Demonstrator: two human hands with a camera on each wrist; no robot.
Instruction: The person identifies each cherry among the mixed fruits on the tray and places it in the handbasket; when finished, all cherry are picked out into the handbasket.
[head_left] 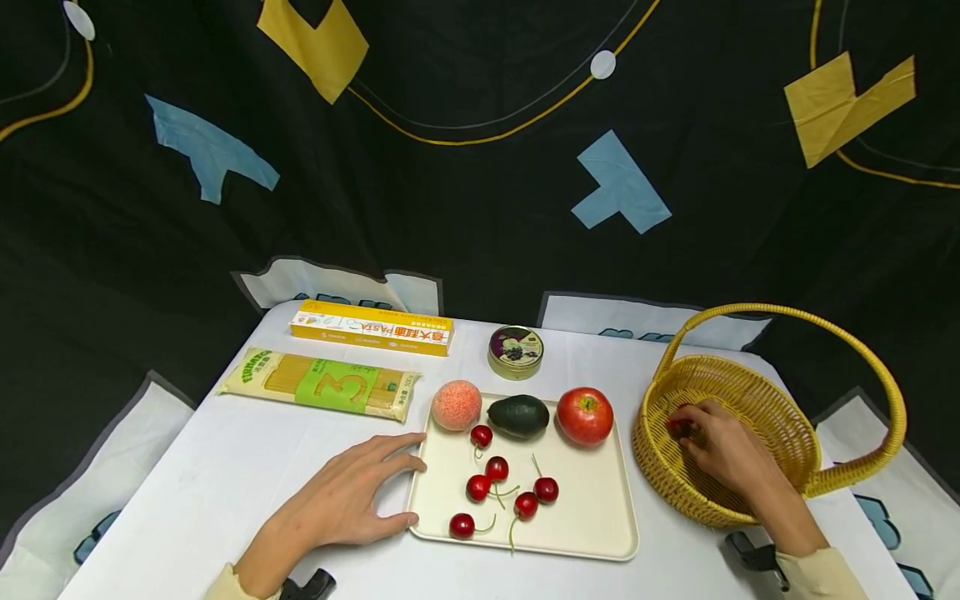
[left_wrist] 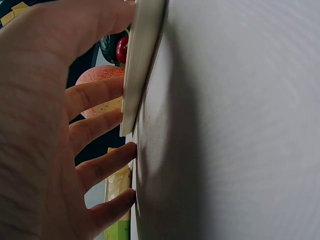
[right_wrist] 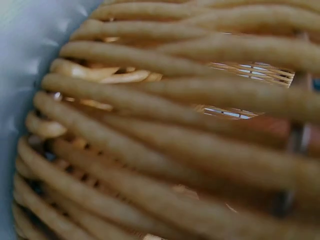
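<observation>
In the head view my left hand [head_left: 352,492] rests at the left edge of a cream tray [head_left: 592,533]. Its fingers are spread, fingertips at the rim; the left wrist view shows that rim [left_wrist: 142,60] by the thumb and fingers. Inside a yellow wicker basket [head_left: 660,492], my right hand [head_left: 723,446] pinches a dark red cherry [head_left: 679,423], partly hidden by the fingers. Blurred basket weave [right_wrist: 165,105] fills most of the right wrist view. On the tray lie a peach [head_left: 456,405], an avocado [head_left: 519,416], a red apple [head_left: 585,416] and several stemmed cherries [head_left: 527,505].
Left of the tray, a bag of spaghetti [head_left: 322,383] lies in front of a yellow pasta box [head_left: 371,327]. A round tin [head_left: 515,352] stands behind the tray. The basket's tall handle [head_left: 780,310] arches over its opening. A black backdrop [head_left: 465,225] hangs behind the white table.
</observation>
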